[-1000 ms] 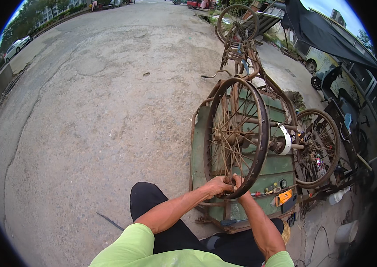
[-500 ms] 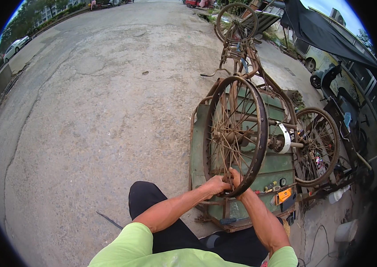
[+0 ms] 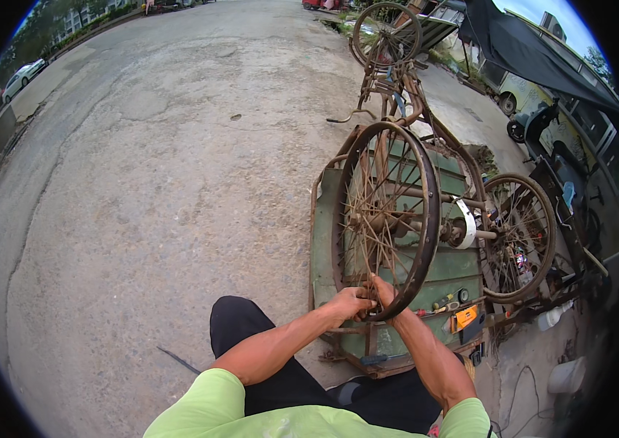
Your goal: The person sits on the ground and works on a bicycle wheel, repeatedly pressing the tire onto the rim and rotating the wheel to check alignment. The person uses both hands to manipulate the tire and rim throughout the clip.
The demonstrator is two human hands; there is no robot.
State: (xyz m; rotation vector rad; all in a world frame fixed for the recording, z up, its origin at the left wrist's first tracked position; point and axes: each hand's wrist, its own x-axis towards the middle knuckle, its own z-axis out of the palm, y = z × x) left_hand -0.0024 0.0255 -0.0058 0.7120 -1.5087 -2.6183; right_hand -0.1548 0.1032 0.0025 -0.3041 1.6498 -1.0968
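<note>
A rusty spoked wheel with a dark bare rim stands upright on an overturned cargo tricycle. At its bottom, my left hand reaches in from the left side, fingers closed around the spokes just above the rim. My right hand is wrapped over the near part of the rim, its thumb pointing up along the spokes. Both hands meet close together there. Whatever small part lies between the fingertips is hidden. Under the wheel is the tricycle's green cargo bed, bottom up.
Screwdrivers, a small round gauge-like item and an orange-and-black packet lie on the bed's near right. A second wheel stands right, the front wheel far off. A parked scooter and white bucket are at right.
The left hand's fingers have shifted slightly on the spokes, and the right thumb has moved a little. The wheel keeps its place; the whole view has shifted slightly.
</note>
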